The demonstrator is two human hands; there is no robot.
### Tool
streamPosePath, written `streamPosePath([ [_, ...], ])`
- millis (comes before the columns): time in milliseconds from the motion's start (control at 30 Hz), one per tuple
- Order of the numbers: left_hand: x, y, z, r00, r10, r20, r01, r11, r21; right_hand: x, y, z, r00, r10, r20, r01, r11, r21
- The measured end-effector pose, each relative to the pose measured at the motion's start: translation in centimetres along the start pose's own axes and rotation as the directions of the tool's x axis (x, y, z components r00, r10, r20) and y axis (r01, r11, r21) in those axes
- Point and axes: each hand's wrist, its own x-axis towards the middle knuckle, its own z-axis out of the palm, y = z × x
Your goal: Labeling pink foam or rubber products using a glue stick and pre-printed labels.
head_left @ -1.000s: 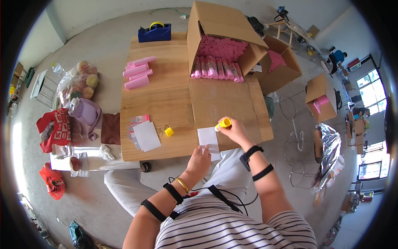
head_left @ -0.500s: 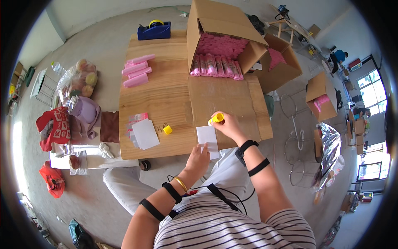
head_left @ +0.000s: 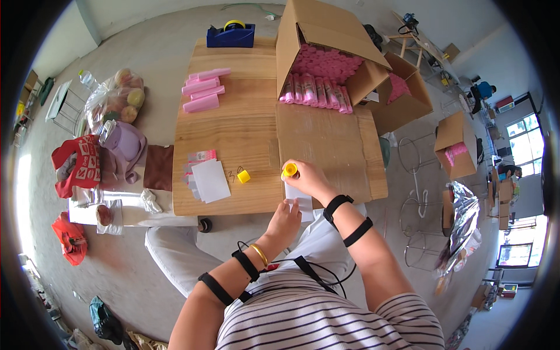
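Observation:
My right hand (head_left: 309,179) is closed around a yellow glue stick (head_left: 290,170), held upright over the far end of a white slip of paper (head_left: 301,204). That slip lies at the table's near edge and sticks out past it. Fingers of my left hand (head_left: 286,220) hold the slip down by its left side; part of the slip is hidden under both hands. To the left, a yellow cap (head_left: 244,177) rests on the wood beside handwritten marks. Further left lie white sheets (head_left: 211,181), partly over pink-and-grey printed cards (head_left: 202,156).
On the wooden table (head_left: 233,131), several pink rolls (head_left: 201,103) lie at far left, near a blue tape dispenser (head_left: 231,36). A cardboard box (head_left: 332,29) full of pink rolls stands at the back. A low surface at left holds a purple bag (head_left: 123,140) and a red bag (head_left: 79,160).
My right hand has moved a little left and nearer with the glue stick, which has tipped more upright over the slip. My left hand stays on the paper. The whole view has shifted slightly.

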Motion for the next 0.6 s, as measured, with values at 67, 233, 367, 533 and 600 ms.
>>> streamPosePath([
  [67, -0.1, -0.2, -0.3, 1.0, 0.001, -0.005, -0.001, 1.0, -0.009, -0.1, -0.3, 0.2, 0.999, 0.014, -0.048, -0.013, 0.999, 0.03],
  [233, 0.0, -0.2, -0.1, 1.0, -0.01, 0.028, 0.011, 1.0, -0.028, -2.7, -0.8, 0.7, 0.997, -0.07, 0.018, 0.071, 0.997, -0.032],
  [367, 0.1, -0.2, -0.6, 0.998, -0.002, 0.07, 0.005, 0.999, -0.046, -4.4, -0.8, 0.3, 0.997, -0.065, 0.04, 0.067, 0.996, -0.06],
  [533, -0.1, -0.2, 0.4, 0.999, 0.002, -0.039, -0.002, 1.0, 0.019, -5.7, 1.8, -1.9, 0.999, 0.038, -0.039, -0.039, 0.999, -0.033],
  [600, -0.2, -0.2, 0.7, 0.999, -0.003, -0.044, 0.003, 1.0, 0.017, -6.3, 2.6, -3.2, 0.986, 0.156, -0.057, -0.155, 0.988, 0.013],
])
